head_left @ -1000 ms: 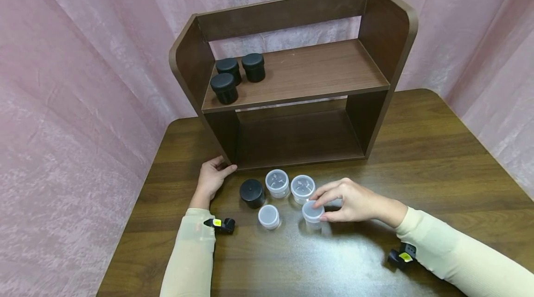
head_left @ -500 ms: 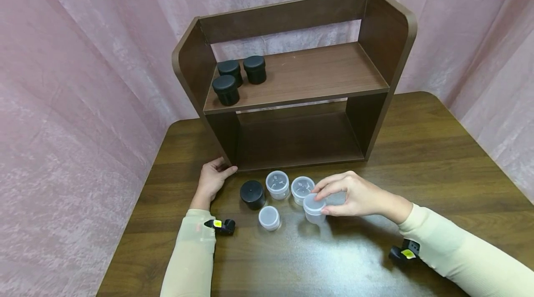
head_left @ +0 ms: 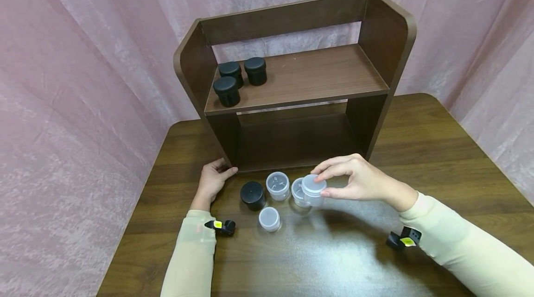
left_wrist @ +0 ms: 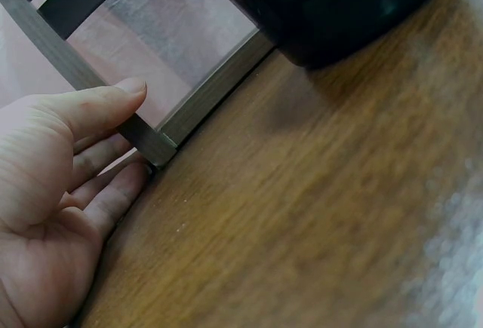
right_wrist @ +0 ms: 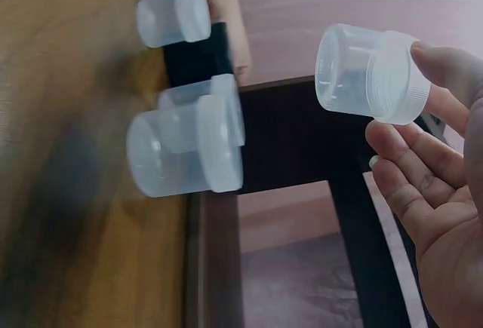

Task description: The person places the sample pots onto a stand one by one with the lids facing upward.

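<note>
My right hand holds a small clear plastic jar by its white lid, between thumb and fingers. The jar is raised off the table and in the head view overlaps another clear jar. At the lower left corner of a brown two-tier shelf, my left hand grips the side panel, thumb on its front edge and fingers behind. A black jar, a clear jar and a smaller white-lidded jar stand on the table between my hands.
On the left of the upper shelf board stand three black lidded jars. The shelf rests on a wooden table, with a pink curtain behind.
My right hand has lifted the clear jar from the table and carried it up and toward the shelf. My left hand keeps its place at the shelf corner.
</note>
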`<state>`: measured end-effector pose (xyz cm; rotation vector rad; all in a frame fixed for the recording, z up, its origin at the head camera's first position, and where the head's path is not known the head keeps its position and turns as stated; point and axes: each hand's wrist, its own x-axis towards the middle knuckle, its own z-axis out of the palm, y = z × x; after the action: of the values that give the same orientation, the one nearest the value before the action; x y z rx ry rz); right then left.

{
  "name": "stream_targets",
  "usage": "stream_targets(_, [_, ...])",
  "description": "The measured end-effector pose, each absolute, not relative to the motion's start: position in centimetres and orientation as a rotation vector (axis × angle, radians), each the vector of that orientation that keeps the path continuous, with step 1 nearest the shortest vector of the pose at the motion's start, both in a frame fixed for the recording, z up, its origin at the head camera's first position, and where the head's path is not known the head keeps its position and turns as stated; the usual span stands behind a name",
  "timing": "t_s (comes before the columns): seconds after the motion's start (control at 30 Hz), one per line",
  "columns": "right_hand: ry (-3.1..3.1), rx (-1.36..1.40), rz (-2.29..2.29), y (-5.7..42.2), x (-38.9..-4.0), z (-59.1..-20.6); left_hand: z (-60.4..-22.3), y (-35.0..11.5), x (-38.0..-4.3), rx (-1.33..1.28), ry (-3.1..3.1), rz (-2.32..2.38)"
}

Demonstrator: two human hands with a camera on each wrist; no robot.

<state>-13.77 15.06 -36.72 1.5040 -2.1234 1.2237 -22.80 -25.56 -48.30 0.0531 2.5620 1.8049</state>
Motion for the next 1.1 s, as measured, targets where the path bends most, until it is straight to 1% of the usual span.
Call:
stream_targets(0.4, [-1.98,1.485,1.23,15.0,-15.0,-34.4,-48.3,-25.6,-22.9,0.054,2.581,1.789])
stream_targets(0.8, [-2.043,1.445,1.245,14.6,-15.4,-31.6,-48.3,-25.7,-22.8,0.025,2.582,1.761])
stream_targets(1.1, [-2.046,1.44,1.209,13.8,-16.2,-28.7,-48.3,-25.7,-22.8,0.011,2.583,1.761])
